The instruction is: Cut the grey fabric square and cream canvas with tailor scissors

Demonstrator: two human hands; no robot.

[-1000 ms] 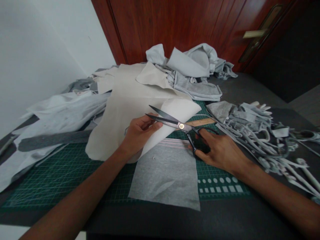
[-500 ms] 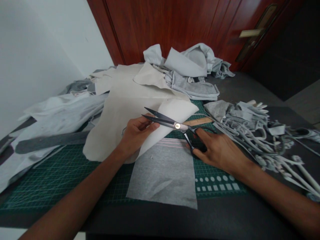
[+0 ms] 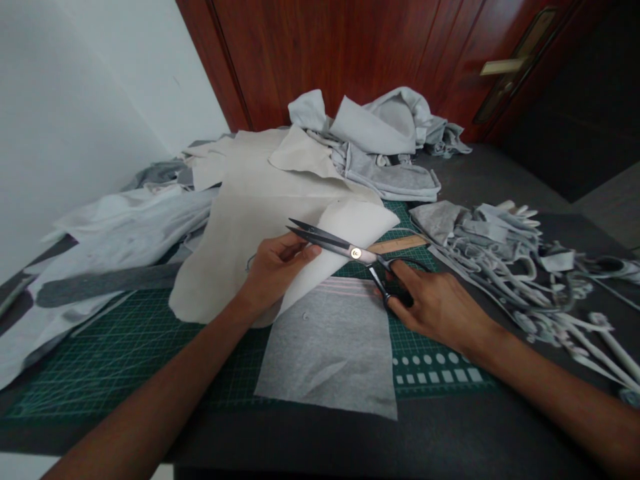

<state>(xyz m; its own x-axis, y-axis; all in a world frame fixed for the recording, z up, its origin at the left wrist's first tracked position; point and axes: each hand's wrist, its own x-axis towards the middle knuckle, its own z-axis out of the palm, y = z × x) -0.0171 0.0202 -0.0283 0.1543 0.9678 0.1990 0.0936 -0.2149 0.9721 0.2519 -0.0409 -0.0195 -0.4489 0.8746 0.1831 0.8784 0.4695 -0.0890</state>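
My right hand (image 3: 433, 303) grips the black handles of a pair of scissors (image 3: 340, 247); the blades point left and stand slightly apart over a cream-white sheet of fabric (image 3: 250, 227). My left hand (image 3: 275, 267) pinches the folded edge of that sheet just under the blades. A grey rectangle of cloth (image 3: 330, 347) lies flat on the green cutting mat (image 3: 125, 347) between my forearms.
A heap of light grey garments (image 3: 380, 140) sits at the back. Several cut grey strips (image 3: 525, 267) pile up on the right. A wooden ruler (image 3: 403, 243) lies behind the scissors. White and grey cloth (image 3: 100, 240) spreads on the left beside the wall. A red-brown door stands behind.
The blades have closed a little on the cream sheet. Both hands stay in nearly the same places; the view shifted slightly.
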